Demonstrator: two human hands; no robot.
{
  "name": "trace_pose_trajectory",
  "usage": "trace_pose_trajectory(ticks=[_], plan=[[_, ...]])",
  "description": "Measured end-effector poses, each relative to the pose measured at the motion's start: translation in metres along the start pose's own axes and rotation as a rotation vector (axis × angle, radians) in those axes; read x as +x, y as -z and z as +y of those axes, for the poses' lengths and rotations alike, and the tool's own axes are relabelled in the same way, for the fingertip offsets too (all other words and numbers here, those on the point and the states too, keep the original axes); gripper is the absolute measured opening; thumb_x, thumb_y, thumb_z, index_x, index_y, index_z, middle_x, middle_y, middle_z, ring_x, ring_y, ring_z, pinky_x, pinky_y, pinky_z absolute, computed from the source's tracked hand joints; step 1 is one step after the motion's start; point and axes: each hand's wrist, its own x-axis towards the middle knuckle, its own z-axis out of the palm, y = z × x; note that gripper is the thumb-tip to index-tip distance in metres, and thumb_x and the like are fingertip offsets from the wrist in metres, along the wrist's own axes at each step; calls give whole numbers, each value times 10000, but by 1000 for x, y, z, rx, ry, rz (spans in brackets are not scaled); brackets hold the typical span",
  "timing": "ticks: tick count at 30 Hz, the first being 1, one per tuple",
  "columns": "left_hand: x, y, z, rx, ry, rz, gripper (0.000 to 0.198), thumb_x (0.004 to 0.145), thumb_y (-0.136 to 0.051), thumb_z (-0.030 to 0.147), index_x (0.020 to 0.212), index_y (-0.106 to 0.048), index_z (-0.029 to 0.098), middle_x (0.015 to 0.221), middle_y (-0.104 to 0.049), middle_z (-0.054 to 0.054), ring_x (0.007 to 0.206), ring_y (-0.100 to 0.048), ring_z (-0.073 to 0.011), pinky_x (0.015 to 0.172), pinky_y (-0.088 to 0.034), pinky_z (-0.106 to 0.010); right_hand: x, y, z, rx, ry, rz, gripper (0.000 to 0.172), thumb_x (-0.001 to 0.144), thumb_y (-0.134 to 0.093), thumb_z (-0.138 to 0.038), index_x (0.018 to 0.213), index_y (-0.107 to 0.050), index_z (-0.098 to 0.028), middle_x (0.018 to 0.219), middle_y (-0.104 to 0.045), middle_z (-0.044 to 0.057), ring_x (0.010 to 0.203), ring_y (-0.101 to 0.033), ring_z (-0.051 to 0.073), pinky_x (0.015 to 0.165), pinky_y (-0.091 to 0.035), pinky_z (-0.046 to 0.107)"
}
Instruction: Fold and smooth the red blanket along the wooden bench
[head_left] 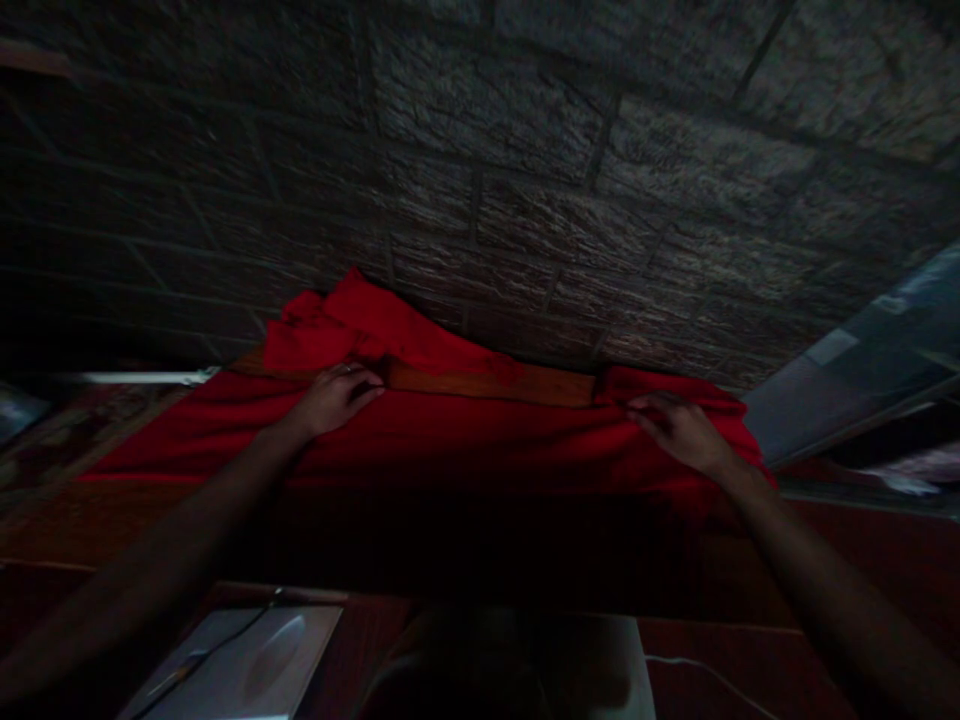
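Observation:
A red cloth garment lies spread lengthwise over a wooden table, with a bunched part at the far left against the wall. My left hand pinches the far edge of the cloth left of the middle, thumb and fingers together. Farther right, my right hand pinches the same far edge beside a second folded part of the cloth. Between the two hands the edge runs nearly straight, and a strip of bare wood shows behind it. The near side of the cloth is lost in shadow.
A grey stone-block wall rises right behind the table. On the right stands a pale translucent panel. Below the table are a light flat board with a dark cord across it and a white cable. The room is dim.

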Motion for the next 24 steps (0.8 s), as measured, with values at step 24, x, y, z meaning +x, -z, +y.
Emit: trace_pose_trajectory(ticks=[24], plan=[[-22, 5, 28, 24, 3, -201, 772, 842, -439, 735, 1429, -468, 236, 1507, -421, -125, 1402, -328, -352, 1141, -230, -534, -100, -44, -82, -191, 323, 27, 457, 852, -430, -52, 1184, -680, -241, 1069, -718, 84, 986, -656, 244, 877, -575, 401]])
